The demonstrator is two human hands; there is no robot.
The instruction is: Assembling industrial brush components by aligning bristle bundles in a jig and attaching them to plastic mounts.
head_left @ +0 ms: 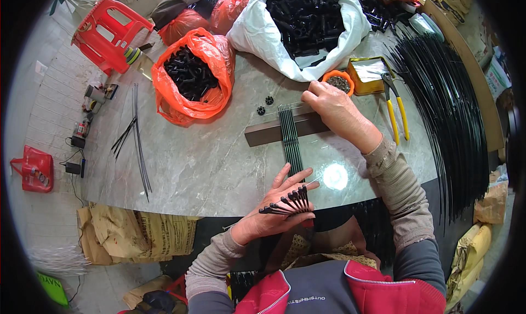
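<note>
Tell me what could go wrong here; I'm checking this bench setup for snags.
The row of thin black rods lies loose across the dark bar, held only by the left hand at the capped ends and the right hand at the bar, so it may fan out or slide. The two small black caps beside the rods could roll. The orange dish near the right hand might be knocked.

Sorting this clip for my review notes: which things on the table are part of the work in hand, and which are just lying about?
In use:
left hand holding the capped rod ends
right hand pressing the row of thin black rods
dark bar under the rods
two small black caps

Lying about:
yellow-handled pliers
orange bag
white bag
loose rods
red stool
</note>
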